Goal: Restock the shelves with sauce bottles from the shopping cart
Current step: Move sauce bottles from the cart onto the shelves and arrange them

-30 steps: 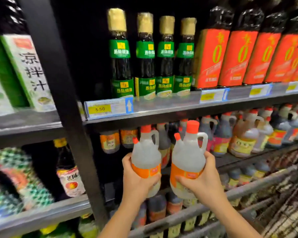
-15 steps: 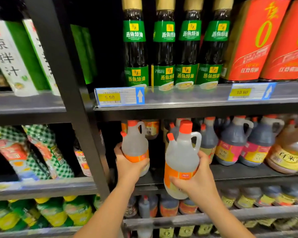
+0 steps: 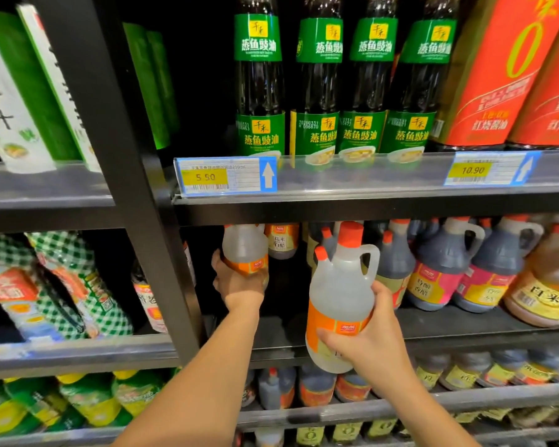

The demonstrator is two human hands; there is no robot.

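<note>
My left hand (image 3: 239, 285) grips a clear jug-shaped bottle (image 3: 244, 250) with an orange label, reaching deep into the middle shelf (image 3: 465, 327) at its left end, close to the black upright. The bottle's top is hidden behind the shelf above. My right hand (image 3: 368, 343) holds a second, identical clear bottle (image 3: 339, 295) with an orange cap and side handle. It stays upright in front of the shelf's edge, outside the shelf.
Dark vinegar jugs (image 3: 442, 266) fill the middle shelf to the right. Green-labelled tall bottles (image 3: 317, 82) and red ones (image 3: 504, 69) stand on the shelf above, behind price tags (image 3: 223, 175). A black upright post (image 3: 142, 204) divides off bagged goods (image 3: 62, 285) on the left.
Both hands have moved forward towards the middle shelf. The left bottle has gone further in, under the upper shelf; the right bottle trails in front.
</note>
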